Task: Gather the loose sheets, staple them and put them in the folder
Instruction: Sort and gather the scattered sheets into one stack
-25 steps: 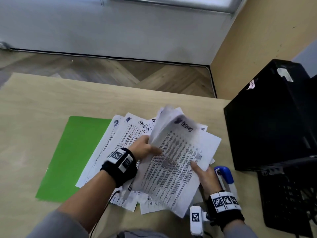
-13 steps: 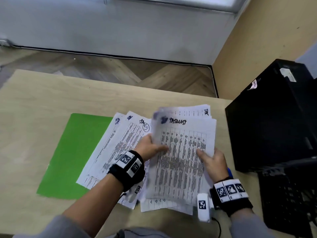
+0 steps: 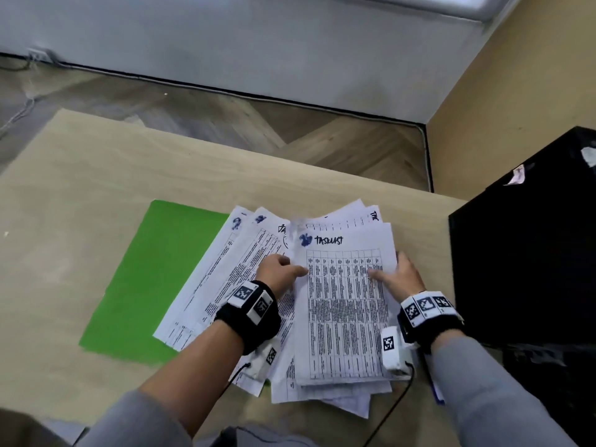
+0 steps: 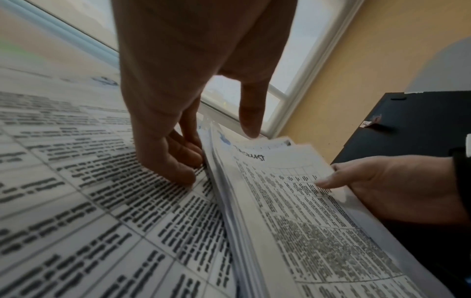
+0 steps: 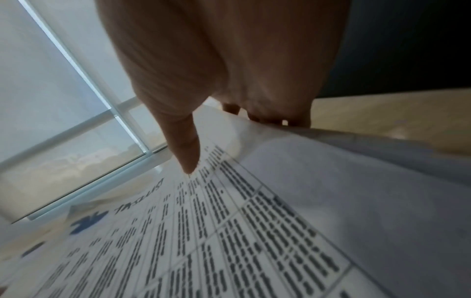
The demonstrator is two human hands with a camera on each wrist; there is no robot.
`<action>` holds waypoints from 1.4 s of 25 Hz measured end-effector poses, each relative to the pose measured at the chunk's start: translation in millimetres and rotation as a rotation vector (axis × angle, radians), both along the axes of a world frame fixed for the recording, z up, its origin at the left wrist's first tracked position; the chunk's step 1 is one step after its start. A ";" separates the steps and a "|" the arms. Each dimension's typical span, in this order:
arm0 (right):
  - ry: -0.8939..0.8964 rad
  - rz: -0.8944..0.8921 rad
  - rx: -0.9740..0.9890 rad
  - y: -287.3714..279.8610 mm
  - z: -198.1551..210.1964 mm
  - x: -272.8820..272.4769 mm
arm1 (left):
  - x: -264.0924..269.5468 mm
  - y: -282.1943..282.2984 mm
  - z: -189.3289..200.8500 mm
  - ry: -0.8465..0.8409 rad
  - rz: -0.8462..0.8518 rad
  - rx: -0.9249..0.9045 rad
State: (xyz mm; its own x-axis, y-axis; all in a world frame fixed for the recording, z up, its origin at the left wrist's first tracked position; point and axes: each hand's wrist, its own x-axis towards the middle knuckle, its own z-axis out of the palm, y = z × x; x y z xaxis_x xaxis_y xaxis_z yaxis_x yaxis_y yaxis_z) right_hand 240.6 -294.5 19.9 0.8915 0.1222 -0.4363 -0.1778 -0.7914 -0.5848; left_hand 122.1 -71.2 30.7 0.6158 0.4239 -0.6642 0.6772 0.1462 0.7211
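A stack of printed sheets (image 3: pixel 345 304) headed "TASKLIST" lies squared up between my hands, over other loose sheets (image 3: pixel 225 279). These loose sheets fan out to the left and partly cover the green folder (image 3: pixel 151 279). My left hand (image 3: pixel 283 272) pinches the stack's left edge, with its thumb on top and its fingers (image 4: pixel 183 155) curled in at the edge. On the stack's right edge, my right hand (image 3: pixel 395 279) has its thumb (image 5: pixel 188 159) on the top page and its fingers underneath. The stapler is hidden apart from a blue sliver (image 3: pixel 437 395) by my right forearm.
A black computer case (image 3: pixel 532 253) stands close to the right of the stack. The wooden table (image 3: pixel 80 195) stretches left and beyond the folder. Sensor cables hang from both wrists at the table's near edge.
The stack was curled and tilted a second ago and now lies flat and square. My right hand moved from its lower corner up to its right edge and now covers the stapler.
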 end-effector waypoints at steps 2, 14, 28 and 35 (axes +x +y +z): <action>-0.155 -0.070 0.010 3.2 7.4 -6.0 | -0.1 1.2 1.4 -0.005 0.018 -0.033; -0.348 0.206 -0.177 11.2 51.3 -38.9 | -14.4 -7.5 1.5 -0.044 -0.109 -0.213; -0.233 0.017 1.020 13.3 136.0 -101.2 | -47.5 14.0 90.6 -0.705 0.148 -0.218; -0.088 -0.058 0.907 24.8 103.8 -114.4 | -54.7 20.9 120.6 -0.872 0.138 -0.062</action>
State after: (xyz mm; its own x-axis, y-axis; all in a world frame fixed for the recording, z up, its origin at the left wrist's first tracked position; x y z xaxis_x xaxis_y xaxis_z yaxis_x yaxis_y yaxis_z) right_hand 126.2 -269.7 123.7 0.9325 0.3390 -0.1249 -0.1283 -0.0126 -0.9917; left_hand 67.4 -50.3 151.2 0.8599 0.5104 -0.0060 -0.1370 0.2421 0.9605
